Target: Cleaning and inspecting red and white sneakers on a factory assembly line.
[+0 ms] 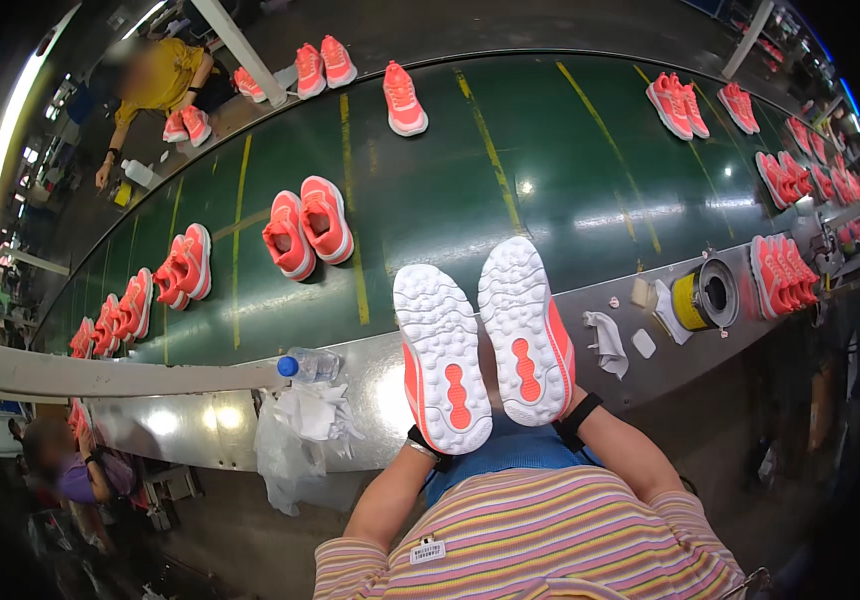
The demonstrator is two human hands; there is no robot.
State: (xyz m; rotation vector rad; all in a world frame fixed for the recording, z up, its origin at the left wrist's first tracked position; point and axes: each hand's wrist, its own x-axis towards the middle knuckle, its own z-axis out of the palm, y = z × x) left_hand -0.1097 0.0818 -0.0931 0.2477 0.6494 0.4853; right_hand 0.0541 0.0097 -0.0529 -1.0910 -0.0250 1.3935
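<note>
Two coral sneakers with white soles are held up in front of me, treads facing up and toes pointing away. My left hand holds the left sneaker (442,355) from behind; its fingers are hidden, and only the banded left wrist (416,456) shows below the heel. On the other side, my right hand (577,397) has hold of the right sneaker (524,330), its fingers also out of sight behind the shoe. The soles tilt slightly apart, with a narrow gap between them. Each tread carries a coral patch near the heel.
A green conveyor belt (430,200) with yellow stripes carries several coral sneakers, including a pair (308,229) nearby. Along the metal ledge (190,415) are a water bottle (310,366), white rags (315,412) and a yellow-labelled can (690,302). Co-workers sit at left.
</note>
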